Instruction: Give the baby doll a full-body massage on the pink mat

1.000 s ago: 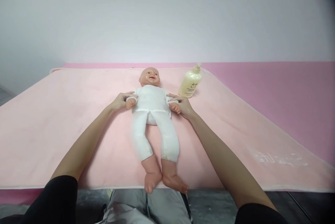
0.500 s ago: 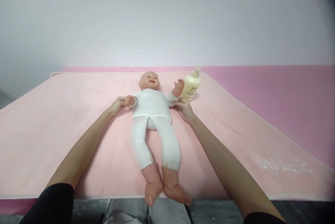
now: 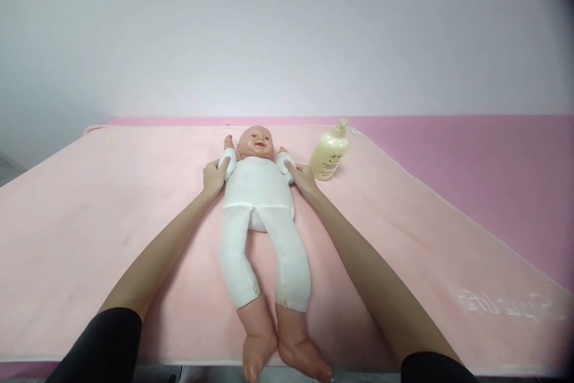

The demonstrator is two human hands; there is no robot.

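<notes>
A baby doll (image 3: 262, 204) in a white bodysuit lies on its back on a pale pink blanket (image 3: 89, 221), head toward the far wall (image 3: 287, 42) and feet toward the person. The doll's bare feet reach the blanket's near edge and overhang it slightly. The left hand (image 3: 214, 175) is closed around the doll's upper arm on the left of the view, with the fingers wrapped over the white sleeve; that doll arm points up beside the head. The right hand (image 3: 301, 178) grips the opposite upper arm in the same manner, and that doll arm is also raised beside the head. Both of the person's forearms run along the blanket, one on each side of the doll's legs, with clear blanket between each forearm and the legs. A cream pump bottle (image 3: 329, 153) stands upright just beside the right hand, near the blanket's far right edge; the hand and bottle are close but apart. To the left of the doll, the blanket extends as a wide open surface to its far left corner. To the right, open blanket extends to a white-trimmed edge, beyond which a darker pink surface (image 3: 470, 156) continues. Faint lettering (image 3: 506, 305) shows on the blanket at lower right; it is not legible.
</notes>
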